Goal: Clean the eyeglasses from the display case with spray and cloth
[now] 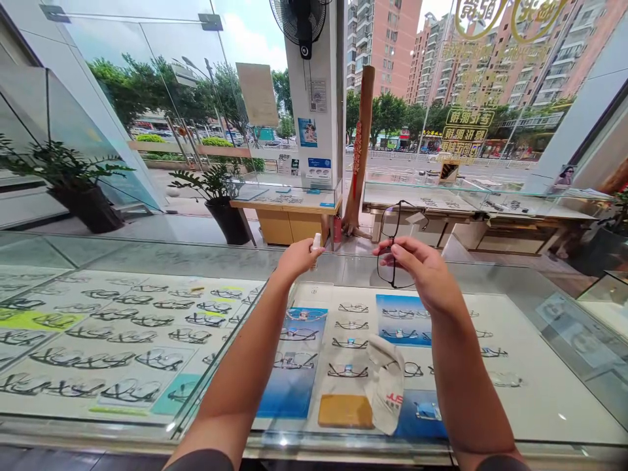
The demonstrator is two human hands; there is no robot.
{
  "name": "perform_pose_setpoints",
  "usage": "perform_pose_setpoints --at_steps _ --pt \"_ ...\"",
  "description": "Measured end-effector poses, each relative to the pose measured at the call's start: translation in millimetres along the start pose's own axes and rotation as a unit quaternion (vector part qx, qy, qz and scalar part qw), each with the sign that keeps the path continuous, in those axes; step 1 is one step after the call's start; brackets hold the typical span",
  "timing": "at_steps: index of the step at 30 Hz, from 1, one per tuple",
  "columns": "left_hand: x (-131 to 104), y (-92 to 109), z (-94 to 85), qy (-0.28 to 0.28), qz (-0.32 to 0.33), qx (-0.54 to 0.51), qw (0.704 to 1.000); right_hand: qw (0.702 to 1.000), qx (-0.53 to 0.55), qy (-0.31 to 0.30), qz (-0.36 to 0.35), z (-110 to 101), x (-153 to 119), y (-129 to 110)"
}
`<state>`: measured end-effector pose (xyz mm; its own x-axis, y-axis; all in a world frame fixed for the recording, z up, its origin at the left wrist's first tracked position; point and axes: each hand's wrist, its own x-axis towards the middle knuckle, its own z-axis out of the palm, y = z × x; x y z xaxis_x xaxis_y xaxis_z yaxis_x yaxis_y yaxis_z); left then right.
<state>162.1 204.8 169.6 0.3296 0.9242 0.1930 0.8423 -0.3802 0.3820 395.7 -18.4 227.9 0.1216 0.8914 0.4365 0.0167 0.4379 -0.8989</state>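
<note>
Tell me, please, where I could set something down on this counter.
Between the right forearm and right-hand edge, the glass counter top looks free. It looks crowded between that arm and the left forearm, near the white cloth and brown pad.

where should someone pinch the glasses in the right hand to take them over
Probably the lower rim, from the left: the glasses stand on end, one lens above the other, the right hand takes up the middle, and the lower rim's left edge looks uncovered.
</note>
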Motion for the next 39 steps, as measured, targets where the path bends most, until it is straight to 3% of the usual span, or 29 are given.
perform_pose_setpoints --at_steps 7,12,21,33,36,39 --pt "15 -29 11.8 -0.079 -0.111 0.095 0.986 1.0 -0.009 -0.004 -0.008 1 0 1" --pt "19 -35 23.4 -0.128 -0.121 0.109 0.978 1.0 -0.019 -0.013 -0.008 0 0 3" --pt "25 -42 33.7 -0.163 -0.136 0.123 0.969 1.0 -0.026 -0.012 -0.007 2 -1 2" --pt "20 -34 29.8 -0.164 -0.146 0.129 0.967 0.999 -0.034 -0.012 -0.01 2 -1 2" --pt "11 -21 18.2 -0.137 -0.145 0.144 0.969 0.999 -0.031 -0.012 -0.01 2 -1 2" --pt "-12 4 -3.5 -0.077 -0.114 0.165 0.977 1.0 -0.027 -0.009 -0.009 0 -2 1"
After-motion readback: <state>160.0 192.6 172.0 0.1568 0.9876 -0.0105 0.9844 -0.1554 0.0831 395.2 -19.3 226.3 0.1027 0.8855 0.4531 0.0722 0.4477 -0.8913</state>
